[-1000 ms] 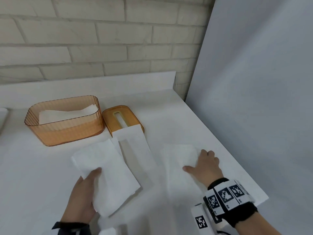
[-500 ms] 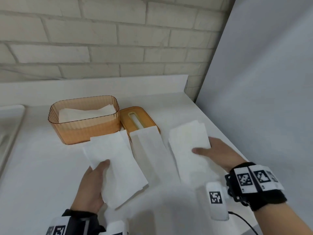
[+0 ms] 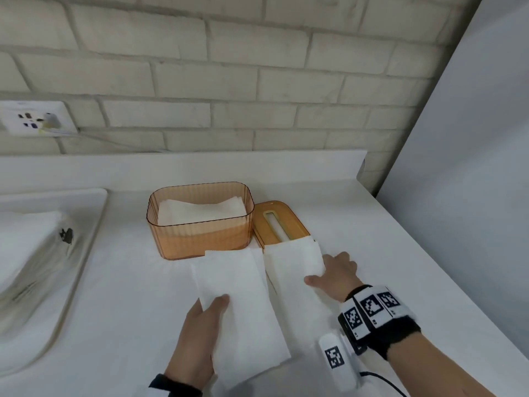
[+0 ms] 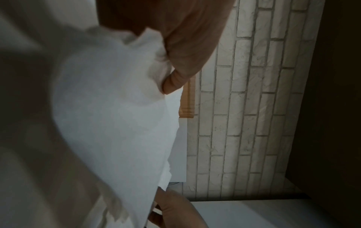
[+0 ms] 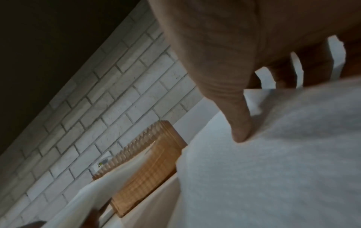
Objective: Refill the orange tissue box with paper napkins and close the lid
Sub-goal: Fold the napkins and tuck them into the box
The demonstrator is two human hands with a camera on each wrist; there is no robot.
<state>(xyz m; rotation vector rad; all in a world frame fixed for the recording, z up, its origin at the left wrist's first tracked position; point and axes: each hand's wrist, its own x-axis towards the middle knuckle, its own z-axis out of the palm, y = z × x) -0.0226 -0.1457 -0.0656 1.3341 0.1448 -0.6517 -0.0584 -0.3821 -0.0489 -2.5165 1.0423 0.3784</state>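
Note:
The orange tissue box (image 3: 200,242) stands open on the white counter with white napkins (image 3: 200,210) inside. Its orange lid (image 3: 279,217) lies flat just right of it. My left hand (image 3: 211,310) grips a stack of white napkins (image 3: 240,282) in front of the box, thumb on top; the left wrist view shows that thumb (image 4: 175,80) on the paper (image 4: 117,115). My right hand (image 3: 329,272) pinches a second napkin stack (image 3: 292,265) whose far end covers the lid's near end. In the right wrist view the thumb (image 5: 236,120) presses on this stack (image 5: 273,169), with the box (image 5: 148,169) beyond it.
A white sink basin (image 3: 57,253) is set into the counter at the left. A brick wall with a power socket (image 3: 34,118) runs behind. A grey panel (image 3: 472,167) closes the right side, and the counter edge (image 3: 458,287) runs diagonally beside my right wrist.
My right hand has carried its napkin stack left and forward, over the napkin that lay by the lid. My left hand keeps its stack. The view has swung left, showing the sink.

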